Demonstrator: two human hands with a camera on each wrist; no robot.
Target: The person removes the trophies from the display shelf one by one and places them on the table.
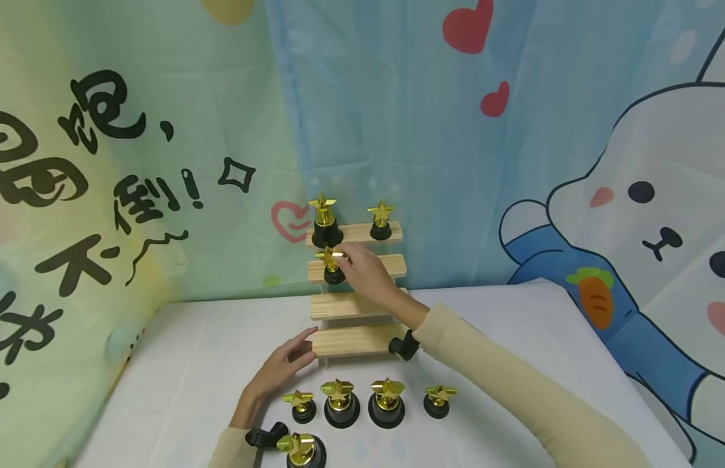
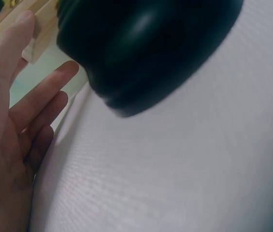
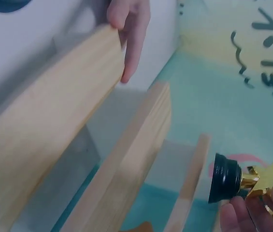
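Trophy [image 1: 332,265] is pinched by the right hand [image 1: 368,273] on the rack's [image 1: 356,341] second shelf; the rack is steadied by the left hand's [image 1: 280,370] flat fingers.

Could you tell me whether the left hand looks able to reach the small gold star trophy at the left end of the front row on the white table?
Probably yes. The left hand rests open against the lowest wooden shelf, and the small gold star trophy on a black base stands close beside its wrist on the white table, with nothing between them.
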